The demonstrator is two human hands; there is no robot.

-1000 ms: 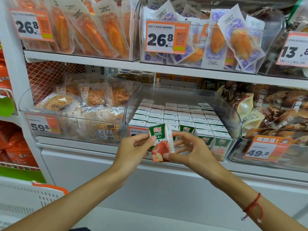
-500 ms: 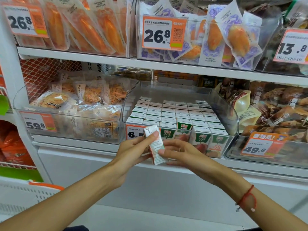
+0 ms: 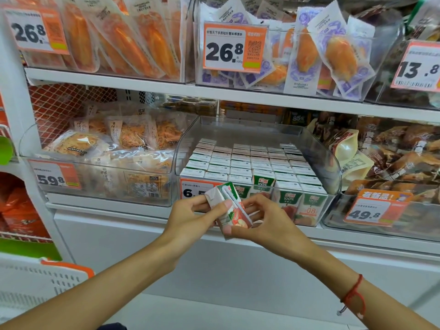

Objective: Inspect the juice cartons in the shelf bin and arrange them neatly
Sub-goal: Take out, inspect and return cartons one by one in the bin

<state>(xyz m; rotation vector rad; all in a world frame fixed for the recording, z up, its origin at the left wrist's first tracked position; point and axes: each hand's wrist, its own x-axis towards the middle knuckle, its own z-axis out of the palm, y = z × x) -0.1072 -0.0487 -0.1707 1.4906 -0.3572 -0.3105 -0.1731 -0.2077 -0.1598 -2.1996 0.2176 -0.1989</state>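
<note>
A small green, white and red juice carton (image 3: 229, 209) is tilted in front of the clear shelf bin (image 3: 332, 163), its straw side facing me. My left hand (image 3: 190, 216) grips its upper left part with thumb across the face. My right hand (image 3: 264, 220) holds its lower right side, fingers curled behind it. Inside the bin, several rows of the same cartons (image 3: 250, 160) stand upright and tightly packed. One carton (image 3: 263, 181) in the second row from the front shows its green front where a gap is open in front of it.
A bin of shredded snack packs (image 3: 107, 151) sits to the left, and a bin of brown packs (image 3: 392, 163) to the right. Packaged meat hangs on the shelf above (image 3: 238, 91). A white basket with an orange rim (image 3: 47, 277) is at lower left.
The carton has been turned in both hands, from front face upright, through its white side, to the straw side tilted. The hands stayed in front of the bin.
</note>
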